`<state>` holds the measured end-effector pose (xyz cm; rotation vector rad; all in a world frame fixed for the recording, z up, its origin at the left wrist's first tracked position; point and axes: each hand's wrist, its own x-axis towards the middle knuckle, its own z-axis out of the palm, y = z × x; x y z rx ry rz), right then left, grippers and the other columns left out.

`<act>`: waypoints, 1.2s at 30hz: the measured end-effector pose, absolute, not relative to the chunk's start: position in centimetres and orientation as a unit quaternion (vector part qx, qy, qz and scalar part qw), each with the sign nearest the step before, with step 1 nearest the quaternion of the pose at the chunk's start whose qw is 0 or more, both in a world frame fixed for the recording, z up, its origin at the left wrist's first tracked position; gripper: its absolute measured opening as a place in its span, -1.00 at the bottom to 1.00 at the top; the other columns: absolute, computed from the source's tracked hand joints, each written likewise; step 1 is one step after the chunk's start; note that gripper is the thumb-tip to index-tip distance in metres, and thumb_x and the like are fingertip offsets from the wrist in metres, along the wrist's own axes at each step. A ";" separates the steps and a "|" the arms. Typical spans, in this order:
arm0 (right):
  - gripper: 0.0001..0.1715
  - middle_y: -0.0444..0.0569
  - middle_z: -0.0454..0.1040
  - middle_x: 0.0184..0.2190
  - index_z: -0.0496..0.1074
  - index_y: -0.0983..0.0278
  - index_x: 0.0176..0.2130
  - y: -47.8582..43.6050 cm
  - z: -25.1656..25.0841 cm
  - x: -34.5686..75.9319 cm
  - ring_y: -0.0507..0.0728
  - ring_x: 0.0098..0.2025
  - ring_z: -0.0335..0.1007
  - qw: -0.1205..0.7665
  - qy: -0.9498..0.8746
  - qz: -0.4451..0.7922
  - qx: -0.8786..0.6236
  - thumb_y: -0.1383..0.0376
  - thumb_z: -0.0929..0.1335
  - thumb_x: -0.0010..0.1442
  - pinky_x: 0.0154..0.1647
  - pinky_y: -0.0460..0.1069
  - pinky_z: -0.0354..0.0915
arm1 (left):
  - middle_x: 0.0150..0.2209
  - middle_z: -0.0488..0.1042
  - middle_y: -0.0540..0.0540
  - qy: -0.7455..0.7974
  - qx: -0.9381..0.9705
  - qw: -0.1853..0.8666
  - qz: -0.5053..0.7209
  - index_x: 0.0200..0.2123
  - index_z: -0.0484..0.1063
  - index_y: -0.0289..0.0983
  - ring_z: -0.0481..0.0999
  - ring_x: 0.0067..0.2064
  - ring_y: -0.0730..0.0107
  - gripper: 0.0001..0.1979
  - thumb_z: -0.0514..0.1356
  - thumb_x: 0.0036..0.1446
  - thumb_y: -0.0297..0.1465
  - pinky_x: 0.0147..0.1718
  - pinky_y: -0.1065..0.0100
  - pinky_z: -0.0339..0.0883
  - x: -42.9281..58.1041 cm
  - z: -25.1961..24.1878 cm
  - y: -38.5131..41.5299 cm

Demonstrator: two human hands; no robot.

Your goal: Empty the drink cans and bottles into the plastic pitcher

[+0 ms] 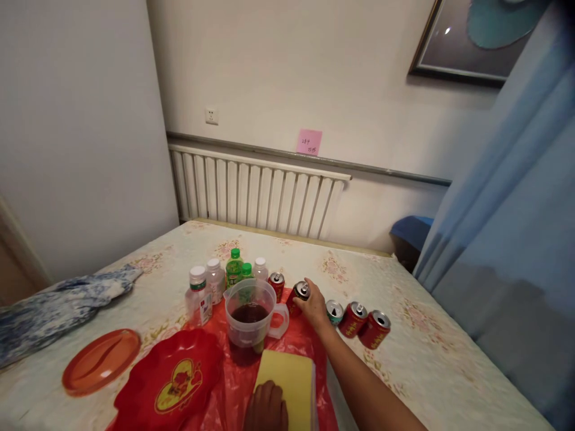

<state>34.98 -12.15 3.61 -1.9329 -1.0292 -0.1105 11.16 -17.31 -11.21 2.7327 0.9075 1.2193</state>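
Note:
My right hand (314, 305) is closed around the upper part of a red drink can (296, 297). The can tilts slightly, its silver top facing up. My left hand (267, 407) lies on the yellow cover of a pad or book (287, 374), fingers close together and partly cut off by the frame. Just beyond the pad stands a clear plastic measuring jug (249, 332) with dark brown liquid in it. Its handle points right, towards the held can. Another red can (277, 286) stands behind the jug's handle.
Right of my wrist stand a green-and-silver can (333, 311) and two red cans (353, 320). Several bottles (200, 299) with white or green caps cluster behind the jug. A red scalloped tray (144, 383) and an orange lid (101, 362) lie left; red plastic sheeting (321, 359) lies underneath.

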 end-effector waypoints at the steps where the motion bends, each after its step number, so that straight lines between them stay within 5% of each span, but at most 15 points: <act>1: -0.20 0.18 0.44 0.09 0.33 0.37 0.15 -13.3 4.0 34.6 0.29 0.15 0.35 0.460 -0.417 -0.044 -0.783 0.32 0.45 -0.10 0.22 0.15 0.21 | -0.23 0.51 -0.08 0.291 0.878 0.020 0.378 -0.24 0.40 -0.20 0.48 -0.17 0.26 -0.78 0.01 0.17 -0.56 -0.15 0.28 0.29 11.1 -10.6 -17.5; 14: -0.21 0.14 0.41 0.15 0.38 0.32 0.13 -29.3 8.1 26.5 0.30 0.19 0.31 0.527 -0.405 0.043 -0.746 0.37 0.44 -0.15 0.26 0.20 0.16 | -0.19 0.46 -0.19 0.325 0.843 0.324 0.280 -0.21 0.44 -0.29 0.43 -0.07 0.14 -0.77 0.02 0.15 -0.42 0.00 0.10 0.28 10.2 -4.9 -18.0; 19: -0.17 0.12 0.41 0.16 0.35 0.31 0.15 -32.5 9.3 24.2 0.28 0.21 0.29 0.533 -0.409 0.067 -0.737 0.39 0.44 -0.16 0.28 0.19 0.14 | 0.08 0.41 -0.26 0.304 0.816 0.400 0.285 0.15 0.25 -0.32 0.43 0.08 0.13 -0.40 0.16 -0.01 -0.37 0.02 0.13 0.34 10.0 -4.0 -19.5; 23: -0.17 0.10 0.44 0.13 0.36 0.28 0.14 -34.0 10.1 22.4 0.28 0.18 0.33 0.530 -0.437 0.100 -0.720 0.43 0.44 -0.17 0.26 0.19 0.17 | 0.20 0.31 -0.31 0.257 0.776 0.496 0.293 0.23 0.15 -0.29 0.31 0.21 -0.02 -0.17 0.29 -0.17 -0.39 0.17 0.00 0.19 9.3 -1.4 -21.7; 30: -0.16 0.08 0.44 0.11 0.37 0.26 0.13 -35.4 11.1 20.1 0.28 0.17 0.33 0.513 -0.472 0.133 -0.704 0.48 0.45 -0.19 0.25 0.18 0.18 | 0.20 0.30 -0.27 0.221 0.779 0.514 0.284 0.19 0.19 -0.29 0.26 0.24 -0.02 -0.17 0.32 -0.24 -0.47 0.26 0.01 0.06 8.3 2.8 -23.8; 36: -0.13 0.07 0.41 0.15 0.39 0.23 0.13 -36.2 11.3 19.3 0.29 0.21 0.28 0.505 -0.493 0.147 -0.693 0.47 0.48 -0.21 0.29 0.20 0.13 | 0.17 0.36 -0.19 0.192 0.763 0.564 0.251 0.19 0.18 -0.26 0.34 0.19 0.07 -0.19 0.25 -0.23 -0.55 0.22 0.12 0.15 7.4 4.8 -25.0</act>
